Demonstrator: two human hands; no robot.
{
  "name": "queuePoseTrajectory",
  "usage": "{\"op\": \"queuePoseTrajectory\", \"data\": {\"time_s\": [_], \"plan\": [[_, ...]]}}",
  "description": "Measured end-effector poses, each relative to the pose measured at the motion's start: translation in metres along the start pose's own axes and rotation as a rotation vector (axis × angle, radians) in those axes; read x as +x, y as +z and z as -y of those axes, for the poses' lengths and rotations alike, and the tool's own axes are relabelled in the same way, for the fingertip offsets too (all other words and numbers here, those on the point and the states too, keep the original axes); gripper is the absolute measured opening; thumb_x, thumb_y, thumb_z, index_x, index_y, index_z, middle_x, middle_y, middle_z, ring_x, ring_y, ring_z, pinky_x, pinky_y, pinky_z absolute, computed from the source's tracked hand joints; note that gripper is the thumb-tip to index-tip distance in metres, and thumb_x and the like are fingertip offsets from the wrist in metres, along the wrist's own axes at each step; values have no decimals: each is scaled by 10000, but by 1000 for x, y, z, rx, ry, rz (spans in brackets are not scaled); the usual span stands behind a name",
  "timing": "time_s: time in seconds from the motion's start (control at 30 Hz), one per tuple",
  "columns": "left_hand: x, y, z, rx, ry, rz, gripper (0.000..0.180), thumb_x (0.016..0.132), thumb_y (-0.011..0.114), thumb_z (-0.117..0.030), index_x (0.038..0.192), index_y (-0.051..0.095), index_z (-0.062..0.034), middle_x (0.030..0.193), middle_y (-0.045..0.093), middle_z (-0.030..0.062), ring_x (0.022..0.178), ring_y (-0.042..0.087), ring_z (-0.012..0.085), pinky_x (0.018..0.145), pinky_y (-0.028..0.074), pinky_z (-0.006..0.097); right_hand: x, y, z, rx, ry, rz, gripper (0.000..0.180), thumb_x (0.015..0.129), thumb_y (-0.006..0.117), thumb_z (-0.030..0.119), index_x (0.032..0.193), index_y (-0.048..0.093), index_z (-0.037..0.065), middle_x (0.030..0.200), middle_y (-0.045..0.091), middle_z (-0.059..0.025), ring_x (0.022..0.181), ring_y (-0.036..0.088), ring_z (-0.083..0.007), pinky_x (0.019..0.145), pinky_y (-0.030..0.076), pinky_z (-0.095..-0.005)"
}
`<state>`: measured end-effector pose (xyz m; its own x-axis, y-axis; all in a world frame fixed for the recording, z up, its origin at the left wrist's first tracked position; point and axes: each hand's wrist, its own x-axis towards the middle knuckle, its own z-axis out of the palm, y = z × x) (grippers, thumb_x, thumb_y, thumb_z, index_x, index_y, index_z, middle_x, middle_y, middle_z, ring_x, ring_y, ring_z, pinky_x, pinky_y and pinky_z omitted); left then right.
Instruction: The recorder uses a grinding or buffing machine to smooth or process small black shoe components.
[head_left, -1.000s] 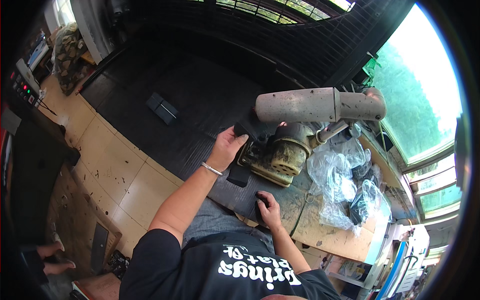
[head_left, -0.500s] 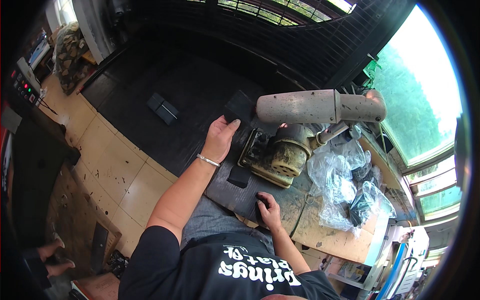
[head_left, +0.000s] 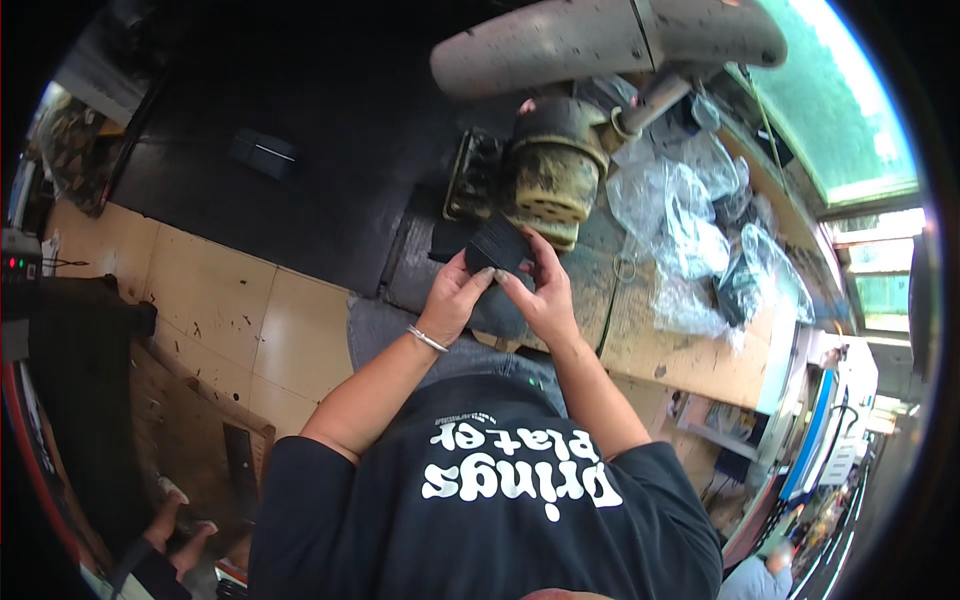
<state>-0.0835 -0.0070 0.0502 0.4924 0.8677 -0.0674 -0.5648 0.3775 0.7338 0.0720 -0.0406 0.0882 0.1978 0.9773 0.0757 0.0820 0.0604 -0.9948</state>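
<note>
I hold a stack of thin black pieces (head_left: 497,246) in front of my body at the table's near edge. My left hand (head_left: 455,298) grips its left side, with the thumb on the near edge. My right hand (head_left: 545,290) closes on the right side, its thumb close to the left one. Just beyond stands a grimy yellow-black machine (head_left: 553,180) with a round perforated housing. Another flat black piece (head_left: 450,238) lies left of the held stack, partly covered by it.
A small dark block (head_left: 262,153) lies on the black tabletop (head_left: 330,215) at left. Above the machine hangs a thick grey tubular arm (head_left: 560,45). Crumpled clear plastic bags (head_left: 675,215) lie on the wooden table at right. Another person's feet (head_left: 185,515) show at lower left.
My left hand has come back from beside the machine to my body with black material. The right hand has risen from the table edge to grip it too. The whole view has shifted.
</note>
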Motion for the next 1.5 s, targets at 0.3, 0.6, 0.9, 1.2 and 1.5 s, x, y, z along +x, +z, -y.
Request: {"op": "queuePoseTrajectory", "data": {"time_s": [0.3,0.6,0.9,1.2,1.5], "plan": [[-31,-9,18,694,139,-12,650,855,660,-27,1434,366,6,1342,530,148,1213,537,257,1020,432,348,-40,-24,-37,-516,-198,175,688,737,747,36,1366,469,21,1238,568,-177,1121,575,-305,939,471,-351],[-16,-59,-43,1309,357,55,765,719,672,-92,1422,384,-6,1447,425,207,1348,405,366,1111,338,424,-30,14,-36,-414,-195,416,590,731,736,49,1272,503,21,1223,526,-184,1101,557,-395,903,501,-406],[34,-62,-61,1568,145,304,926,643,783,-328,1400,383,23,1412,412,228,1327,394,389,1113,326,431,-13,35,-47,-595,-211,202,594,730,742,49,1268,490,30,1187,533,-195,1094,552,-415,903,495,-422],[44,-51,-60,1687,137,425,941,550,859,-301,1325,435,23,1338,458,218,1261,437,386,1060,370,445,-13,30,-54,-583,-171,137,649,719,767,78,1282,451,9,1218,511,-218,1118,528,-426,940,466,-438],[43,-7,-1,1579,206,527,963,579,844,-241,1375,369,20,1301,487,229,1237,468,397,1080,365,429,-49,-34,-52,-599,-108,57,826,690,788,87,1398,373,-8,1405,428,-232,1290,433,-409,1065,396,-429]]}}
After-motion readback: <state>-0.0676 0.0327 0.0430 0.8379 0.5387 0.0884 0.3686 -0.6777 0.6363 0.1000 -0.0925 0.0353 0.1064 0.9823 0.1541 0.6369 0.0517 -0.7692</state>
